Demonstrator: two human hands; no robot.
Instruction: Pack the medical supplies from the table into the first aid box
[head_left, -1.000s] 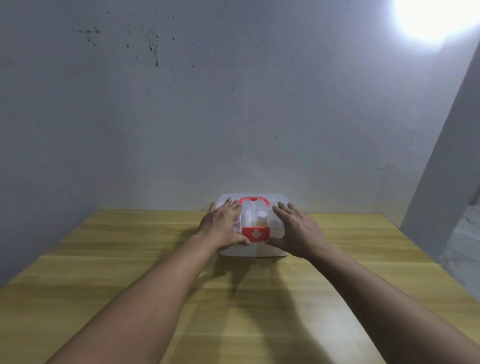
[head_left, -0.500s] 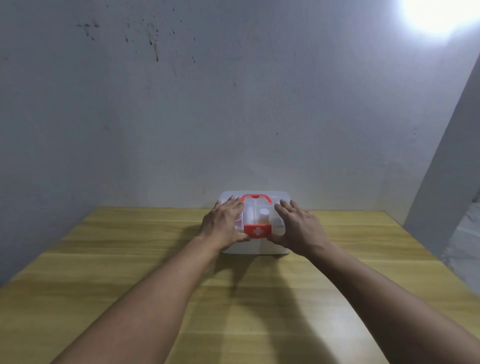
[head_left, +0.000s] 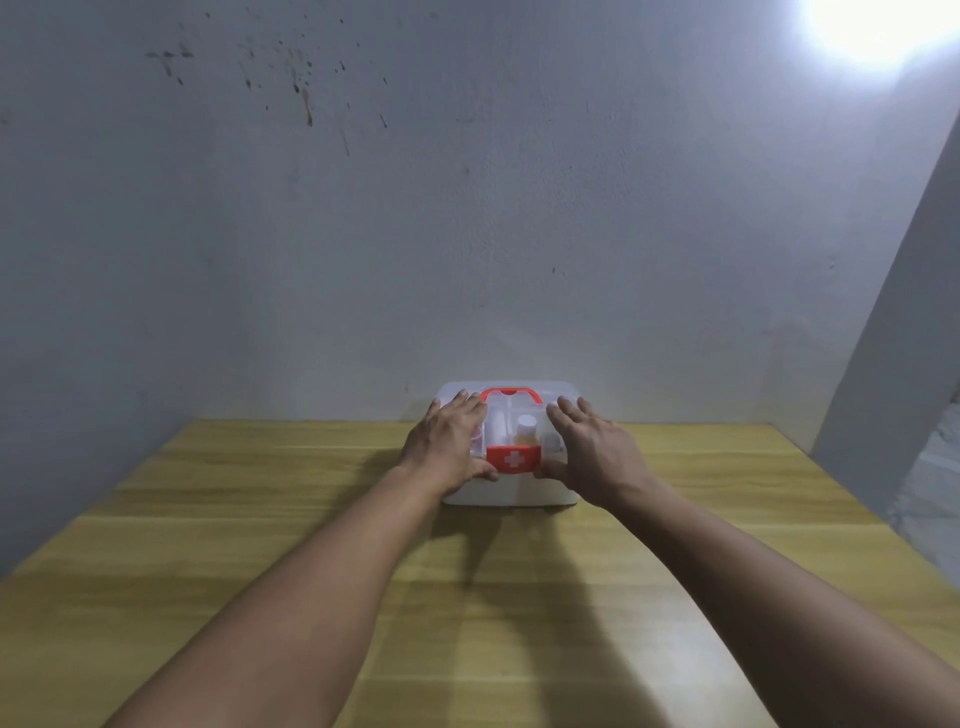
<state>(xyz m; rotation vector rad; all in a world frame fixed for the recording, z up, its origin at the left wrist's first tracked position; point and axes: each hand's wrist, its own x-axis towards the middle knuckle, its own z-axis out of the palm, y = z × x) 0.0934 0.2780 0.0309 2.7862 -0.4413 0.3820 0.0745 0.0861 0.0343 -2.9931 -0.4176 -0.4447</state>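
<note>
First aid box (head_left: 511, 491) at far middle of wooden table (head_left: 260, 519), against wall. Lid closed. Left hand (head_left: 447, 447) and right hand (head_left: 592, 452) laid flat on lid, fingers spread, thumbs beside red latch (head_left: 512, 459); pressing, not gripping. Rigid, smooth plastic; judged light. Best taken by red handle (head_left: 510, 393). Inside, through clear lid: small bottle (head_left: 525, 430), white roll; remainder indistinct.

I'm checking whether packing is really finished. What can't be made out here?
Head view only:
- Whether the red latch is clicked shut: too small, both thumbs crowd it.
- Contents of the first aid box: the left hand and right hand cover the lid's sides; only a small bottle shows clearly.
- The table behind the box: hidden.
</note>
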